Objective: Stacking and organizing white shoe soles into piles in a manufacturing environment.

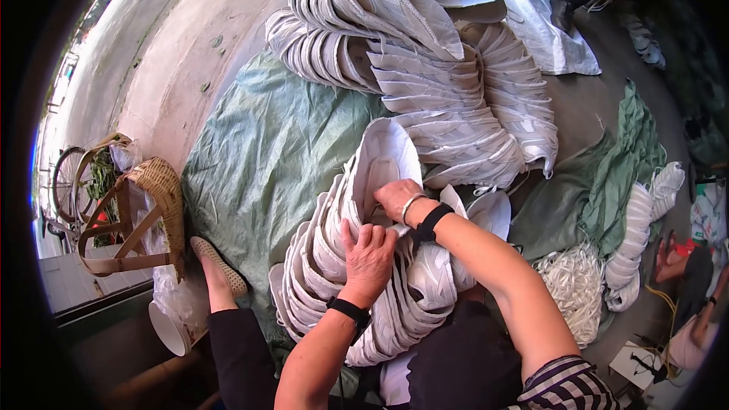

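Note:
A nested stack of white shoe uppers (307, 262) lies across my lap, their layered edges fanned to the left and below. The front upper (391, 144) stands with its opening toward me, showing a pale lining. My right hand (400, 200) is closed at its opening, fingertips partly hidden inside. Just below and left, my left hand (368, 254) has its fingers curled against the edge of the same upper, thumb pointing up. Dark bands circle both wrists, and a light bracelet is on the right one.
More stacks of nested uppers (448, 99) lie ahead on a green woven sheet (273, 121). A wicker basket chair (163, 201) stands at left. At right are a heap of white cord (573, 285), wrapped white bundles (632, 235) and other people's limbs (687, 334).

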The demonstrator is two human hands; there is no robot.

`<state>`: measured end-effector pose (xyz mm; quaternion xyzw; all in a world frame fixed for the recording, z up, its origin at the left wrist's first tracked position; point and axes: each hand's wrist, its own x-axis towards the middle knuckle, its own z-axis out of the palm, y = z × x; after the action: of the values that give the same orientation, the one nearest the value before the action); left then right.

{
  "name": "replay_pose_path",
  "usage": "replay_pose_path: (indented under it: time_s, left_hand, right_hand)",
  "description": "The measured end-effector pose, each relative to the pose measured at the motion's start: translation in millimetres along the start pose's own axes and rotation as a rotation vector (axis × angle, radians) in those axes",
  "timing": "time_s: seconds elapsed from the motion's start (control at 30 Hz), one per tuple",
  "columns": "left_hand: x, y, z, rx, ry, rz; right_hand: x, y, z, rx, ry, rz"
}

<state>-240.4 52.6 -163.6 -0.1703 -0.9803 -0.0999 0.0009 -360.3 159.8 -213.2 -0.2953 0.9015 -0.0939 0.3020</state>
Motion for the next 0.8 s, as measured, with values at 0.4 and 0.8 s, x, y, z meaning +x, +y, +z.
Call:
replay_pose_path:
  time_s: [0.4,0.8]
  left_hand:
    - [-7.6,28.7,-52.2,-0.764,0.271,-0.177]
    - [-22.0,46.1,-78.4,-1.160,-0.058,-0.197]
  right_hand:
    - [-139.3,-0.2,-64.1,2.151,-0.281,-0.268]
    - [-173.5,-50.9,-119.7,2.272,-0.367,-0.506]
